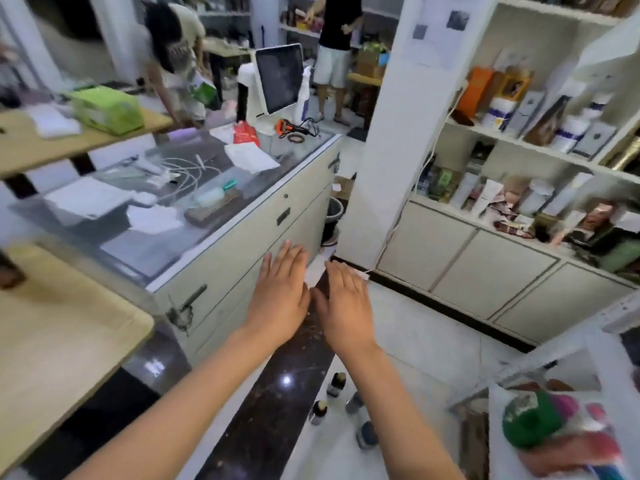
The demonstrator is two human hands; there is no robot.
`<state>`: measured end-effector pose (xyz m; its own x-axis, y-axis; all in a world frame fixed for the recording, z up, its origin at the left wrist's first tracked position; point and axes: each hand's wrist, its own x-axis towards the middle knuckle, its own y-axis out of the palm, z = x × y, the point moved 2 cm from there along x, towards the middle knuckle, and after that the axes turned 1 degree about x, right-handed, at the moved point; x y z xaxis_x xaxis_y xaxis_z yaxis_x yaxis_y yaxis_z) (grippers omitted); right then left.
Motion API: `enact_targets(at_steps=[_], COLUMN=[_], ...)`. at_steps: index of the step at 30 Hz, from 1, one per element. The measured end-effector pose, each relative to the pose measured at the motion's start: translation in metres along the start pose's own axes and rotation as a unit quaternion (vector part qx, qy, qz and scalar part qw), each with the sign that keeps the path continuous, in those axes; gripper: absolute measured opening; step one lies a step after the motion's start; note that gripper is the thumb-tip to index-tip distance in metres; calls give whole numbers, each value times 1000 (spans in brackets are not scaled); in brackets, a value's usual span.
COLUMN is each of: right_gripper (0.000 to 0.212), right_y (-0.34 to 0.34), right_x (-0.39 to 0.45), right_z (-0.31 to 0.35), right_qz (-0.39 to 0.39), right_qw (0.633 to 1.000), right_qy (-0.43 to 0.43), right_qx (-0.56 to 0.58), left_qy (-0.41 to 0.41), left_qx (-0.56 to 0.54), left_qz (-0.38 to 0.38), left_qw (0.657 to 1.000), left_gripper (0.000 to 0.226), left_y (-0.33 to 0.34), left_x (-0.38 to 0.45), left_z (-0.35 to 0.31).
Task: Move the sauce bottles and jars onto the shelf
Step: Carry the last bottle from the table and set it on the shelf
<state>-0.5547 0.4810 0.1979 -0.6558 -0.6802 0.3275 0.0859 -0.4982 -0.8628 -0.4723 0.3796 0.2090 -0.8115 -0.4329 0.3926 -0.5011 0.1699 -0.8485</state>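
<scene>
Several small dark sauce bottles and jars stand on the white floor below my arms: one bottle [336,384], another bottle [318,412], a grey-capped one [354,403] and a jar [367,435]. My left hand [278,296] and my right hand [344,306] are stretched out side by side above the floor, palms down, fingers apart, holding nothing. A white shelf unit [540,147] full of boxes and packets stands at the right.
A glass-topped counter [242,216] with drawers runs on the left, a wooden table [52,341] nearer me. A white rack [561,358] with a bag of colourful items [554,427] is at lower right. Two people stand at the back.
</scene>
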Motion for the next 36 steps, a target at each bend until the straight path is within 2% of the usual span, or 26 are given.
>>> enact_targets(at_steps=[8, 14, 23, 30, 36], right_gripper=[51, 50, 51, 52, 47], right_y=[142, 204, 273, 350, 429], right_x=[21, 29, 57, 118, 185], right_z=[218, 342, 439, 480, 531], right_qz=[99, 155, 225, 295, 376], right_qw=[989, 973, 940, 908, 871], right_qy=[-68, -138, -207, -189, -127], right_qx=[84, 104, 150, 230, 288], left_qy=[-201, -298, -405, -495, -571], left_qx=[17, 27, 13, 23, 28], left_qz=[-65, -89, -127, -109, -110], left_qw=[977, 950, 905, 862, 813], left_gripper=[61, 57, 56, 58, 57], left_y=[-119, -166, -192, -187, -188], left_x=[-105, -164, -195, -179, -158], left_z=[239, 341, 433, 495, 538])
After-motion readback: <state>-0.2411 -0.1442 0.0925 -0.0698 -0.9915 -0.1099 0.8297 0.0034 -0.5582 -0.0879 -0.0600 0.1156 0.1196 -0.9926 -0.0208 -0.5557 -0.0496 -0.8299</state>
